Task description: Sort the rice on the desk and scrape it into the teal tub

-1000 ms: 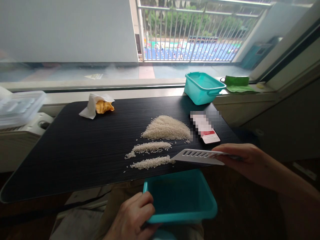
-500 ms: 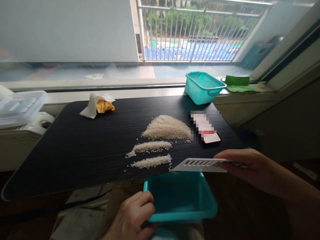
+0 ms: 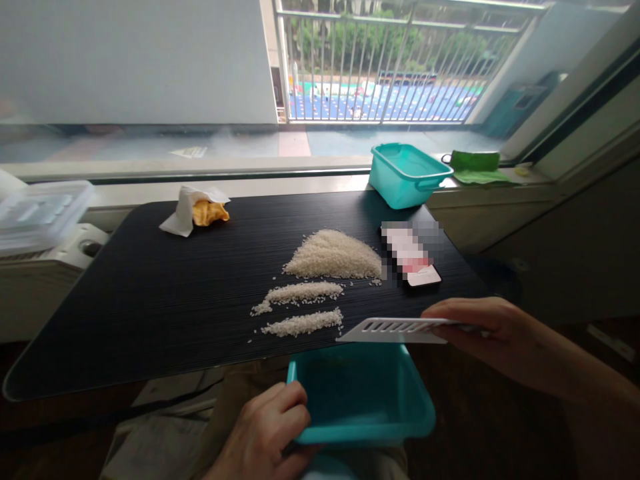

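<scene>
While the left hand (image 3: 270, 427) is clamped on the near teal bin (image 3: 365, 435) at its 8 o'clock, the right hand (image 3: 480, 323) grips a white slotted scraper (image 3: 395, 336) — its handle largely covered — at the rice heap's (image 3: 333, 257) 4 o'clock. The 2 rice rows (image 3: 303, 324) lie at that heap's 6 o'clock on the black counter (image 3: 150, 293). The bin's dark inside is hard to make out; pixelation hides most of the phone (image 3: 425, 277) at the heap's 3 o'clock — only its bottom end shows clearly.

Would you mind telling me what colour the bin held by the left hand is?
The bin is turquoise, best seen in the head view.
</scene>
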`<state>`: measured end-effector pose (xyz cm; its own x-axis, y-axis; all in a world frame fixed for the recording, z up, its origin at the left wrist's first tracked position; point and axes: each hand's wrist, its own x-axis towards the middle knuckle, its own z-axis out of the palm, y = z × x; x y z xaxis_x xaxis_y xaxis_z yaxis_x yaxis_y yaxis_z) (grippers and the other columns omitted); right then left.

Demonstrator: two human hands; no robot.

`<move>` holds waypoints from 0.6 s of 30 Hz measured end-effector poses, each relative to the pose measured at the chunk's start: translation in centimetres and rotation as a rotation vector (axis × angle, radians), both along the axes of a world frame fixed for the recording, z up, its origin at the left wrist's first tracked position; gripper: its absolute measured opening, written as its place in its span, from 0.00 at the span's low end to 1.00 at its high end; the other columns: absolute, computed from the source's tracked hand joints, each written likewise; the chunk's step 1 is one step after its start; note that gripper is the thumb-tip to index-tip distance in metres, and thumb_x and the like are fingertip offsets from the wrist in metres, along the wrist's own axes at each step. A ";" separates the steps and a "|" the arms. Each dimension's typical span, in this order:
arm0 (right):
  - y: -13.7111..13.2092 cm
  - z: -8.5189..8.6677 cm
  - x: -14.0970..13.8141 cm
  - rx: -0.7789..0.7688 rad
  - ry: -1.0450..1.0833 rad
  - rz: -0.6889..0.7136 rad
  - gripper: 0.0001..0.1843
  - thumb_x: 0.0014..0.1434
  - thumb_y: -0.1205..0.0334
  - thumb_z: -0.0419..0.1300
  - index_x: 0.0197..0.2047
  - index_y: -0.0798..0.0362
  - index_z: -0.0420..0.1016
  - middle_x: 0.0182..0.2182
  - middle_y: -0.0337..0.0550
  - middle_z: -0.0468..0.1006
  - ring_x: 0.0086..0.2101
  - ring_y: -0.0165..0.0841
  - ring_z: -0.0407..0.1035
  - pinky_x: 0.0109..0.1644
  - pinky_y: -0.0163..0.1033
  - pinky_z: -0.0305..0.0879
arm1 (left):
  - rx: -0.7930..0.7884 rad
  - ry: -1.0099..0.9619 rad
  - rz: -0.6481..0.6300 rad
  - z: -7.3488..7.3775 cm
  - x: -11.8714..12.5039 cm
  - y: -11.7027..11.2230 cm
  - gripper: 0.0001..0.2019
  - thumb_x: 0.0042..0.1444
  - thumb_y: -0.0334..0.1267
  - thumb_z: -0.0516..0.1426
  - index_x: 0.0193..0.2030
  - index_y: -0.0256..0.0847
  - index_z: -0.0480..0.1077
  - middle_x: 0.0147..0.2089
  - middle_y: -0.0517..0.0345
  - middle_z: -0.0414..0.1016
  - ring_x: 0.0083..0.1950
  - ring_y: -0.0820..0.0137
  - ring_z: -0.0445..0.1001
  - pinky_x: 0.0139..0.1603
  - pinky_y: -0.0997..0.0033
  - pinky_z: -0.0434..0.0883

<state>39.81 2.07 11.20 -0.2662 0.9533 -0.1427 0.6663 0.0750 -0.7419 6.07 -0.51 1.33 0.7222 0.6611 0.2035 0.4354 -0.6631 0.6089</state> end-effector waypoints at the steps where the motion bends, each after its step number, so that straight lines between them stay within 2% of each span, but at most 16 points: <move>1: 0.0 0.0 -0.1 0.002 0.001 0.000 0.18 0.63 0.49 0.58 0.41 0.52 0.82 0.34 0.45 0.84 0.33 0.37 0.75 0.34 0.35 0.71 | 0.005 -0.003 0.001 0.0 0.0 0.0 0.11 0.62 0.34 0.53 0.27 0.42 0.61 0.32 0.61 0.71 0.31 0.71 0.71 0.29 0.75 0.63; 5: 0.1 0.0 0.0 -0.011 -0.013 0.014 0.18 0.63 0.48 0.58 0.41 0.52 0.82 0.33 0.44 0.83 0.32 0.37 0.75 0.34 0.36 0.71 | 0.007 -0.006 0.008 -0.2 -0.1 -0.1 0.11 0.62 0.35 0.53 0.27 0.42 0.61 0.32 0.61 0.70 0.31 0.71 0.71 0.29 0.75 0.63; 11: 0.9 -0.4 0.8 0.072 -0.021 -0.066 0.19 0.61 0.44 0.59 0.40 0.48 0.82 0.36 0.43 0.84 0.35 0.42 0.76 0.35 0.39 0.72 | 0.010 0.005 -0.001 -0.3 -0.2 -0.1 0.12 0.63 0.36 0.53 0.27 0.41 0.61 0.31 0.61 0.70 0.30 0.72 0.70 0.28 0.75 0.62; 18: 2.3 -0.7 0.4 0.087 -0.032 -0.081 0.21 0.61 0.42 0.57 0.39 0.50 0.82 0.36 0.44 0.84 0.36 0.43 0.75 0.36 0.40 0.72 | 0.010 0.012 0.001 -0.2 -0.2 0.0 0.12 0.63 0.36 0.54 0.27 0.41 0.62 0.31 0.60 0.70 0.30 0.71 0.71 0.29 0.75 0.64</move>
